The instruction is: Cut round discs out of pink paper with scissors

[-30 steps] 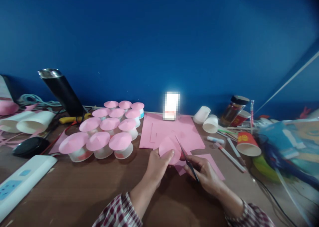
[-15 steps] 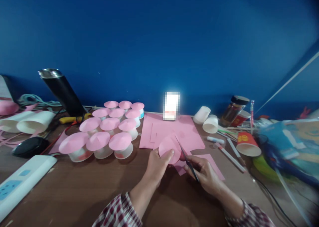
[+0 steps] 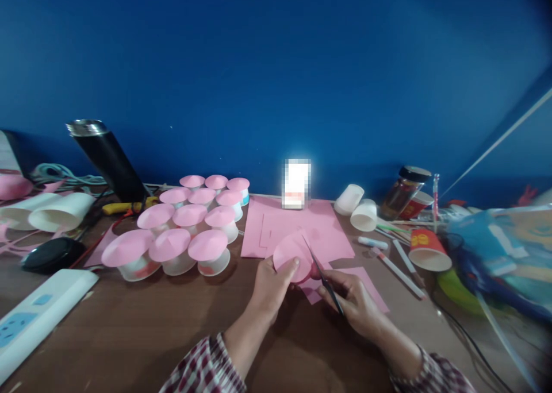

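Fingers, left hand [image 3: 271, 286]: head view; thumb on top and the other fingers beneath, pinching the near edge of the pink paper disc [image 3: 292, 259].
Fingers, right hand [image 3: 351, 301]: clenched around the handles of the scissors [image 3: 321, 272]; blades point up and away, toward the disc.
Blade position: scissor blades meet the disc's right edge; whether they stand parted or shut cannot be told at this size.
Disc position: held just above the pink paper sheets [image 3: 302, 226], between the two hands, touching the left fingertips.
Disc outline: left and top edges read as rounded; right side is hidden behind the blades.
Work done, by judgement: twelve capped cups [image 3: 181, 232] stand in a block well left of the hands, each an upturned cup with a pink cone on top.
Work left, by judgement: the disc in hand is flat, not yet shaped into a cone; two bare white cups [image 3: 357, 208] lie on their sides at the rear right, without pink tops.
Stock: more uncut pink sheet lies under and behind the disc.
Surface: brown table [image 3: 129, 330].
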Demonstrator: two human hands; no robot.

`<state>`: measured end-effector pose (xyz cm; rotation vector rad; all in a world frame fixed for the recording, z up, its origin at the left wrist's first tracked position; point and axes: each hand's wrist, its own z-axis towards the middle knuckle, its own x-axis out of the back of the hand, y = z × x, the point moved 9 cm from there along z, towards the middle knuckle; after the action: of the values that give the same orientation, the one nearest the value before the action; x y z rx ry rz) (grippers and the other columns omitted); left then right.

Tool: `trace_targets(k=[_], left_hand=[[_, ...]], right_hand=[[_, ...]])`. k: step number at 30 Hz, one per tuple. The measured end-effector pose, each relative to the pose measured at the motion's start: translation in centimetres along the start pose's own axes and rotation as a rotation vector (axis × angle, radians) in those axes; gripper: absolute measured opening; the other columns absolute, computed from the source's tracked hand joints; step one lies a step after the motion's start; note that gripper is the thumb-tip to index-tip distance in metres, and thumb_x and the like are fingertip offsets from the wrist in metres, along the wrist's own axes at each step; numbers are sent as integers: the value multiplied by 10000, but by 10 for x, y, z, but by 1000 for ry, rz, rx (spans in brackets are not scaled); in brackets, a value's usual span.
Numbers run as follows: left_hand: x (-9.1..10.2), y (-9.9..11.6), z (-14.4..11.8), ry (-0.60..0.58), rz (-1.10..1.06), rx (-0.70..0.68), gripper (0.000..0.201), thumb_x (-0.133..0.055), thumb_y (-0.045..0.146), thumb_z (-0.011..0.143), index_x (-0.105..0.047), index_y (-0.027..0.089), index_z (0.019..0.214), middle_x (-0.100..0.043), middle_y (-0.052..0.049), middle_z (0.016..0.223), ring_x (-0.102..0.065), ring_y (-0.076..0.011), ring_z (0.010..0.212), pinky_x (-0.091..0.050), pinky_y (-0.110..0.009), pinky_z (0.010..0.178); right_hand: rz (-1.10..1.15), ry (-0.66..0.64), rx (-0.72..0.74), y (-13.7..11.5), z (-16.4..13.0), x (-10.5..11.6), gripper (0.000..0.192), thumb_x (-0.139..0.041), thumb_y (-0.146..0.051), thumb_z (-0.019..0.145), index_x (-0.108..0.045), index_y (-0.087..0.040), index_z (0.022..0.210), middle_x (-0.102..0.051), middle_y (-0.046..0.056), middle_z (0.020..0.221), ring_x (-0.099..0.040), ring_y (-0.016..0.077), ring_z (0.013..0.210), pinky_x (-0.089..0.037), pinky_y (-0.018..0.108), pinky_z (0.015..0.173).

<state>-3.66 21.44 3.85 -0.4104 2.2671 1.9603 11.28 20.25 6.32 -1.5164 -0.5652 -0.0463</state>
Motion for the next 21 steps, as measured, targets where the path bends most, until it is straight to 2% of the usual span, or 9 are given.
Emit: trace_targets(k=[8, 14, 19, 21], left_hand=[[-1, 0, 1, -8, 52, -10, 257, -667, 338, 720, -708, 97, 802, -690, -67, 694, -571, -141, 581, -437, -222, 531], [-1, -1, 1, -23, 126, -3, 266, -666, 341, 720, -708, 93, 805, -691, -74, 700, -574, -146, 585, -433, -226, 531], [-2, 0, 2, -31, 108, -22, 263, -661, 346, 721, -707, 95, 788, -693, -68, 695, -587, -154, 600, -450, -236, 561], [-1, -1, 2, -22, 116, -19, 260, -660, 346, 721, -710, 99, 789, -694, -64, 699, -589, -153, 596, -451, -236, 559]], right_hand=[[49, -19, -2, 6, 1, -4, 409, -593, -421, 810, -639, -99, 1057, -570, 10, 643, -477, 123, 534, -376, 217, 483], [24, 2, 27, 3, 2, -2, 396, -589, -424, 811, -645, -120, 1058, -637, 49, 754, -550, 161, 638, -444, 240, 564], [2, 10, 0, 3, 1, 0, 401, -609, -423, 790, -654, -112, 1038, -601, 21, 673, -501, 135, 556, -399, 219, 499], [5, 11, 14, 1, 1, 0, 382, -612, -406, 791, -655, -113, 1032, -609, 28, 703, -505, 136, 575, -404, 218, 514]])
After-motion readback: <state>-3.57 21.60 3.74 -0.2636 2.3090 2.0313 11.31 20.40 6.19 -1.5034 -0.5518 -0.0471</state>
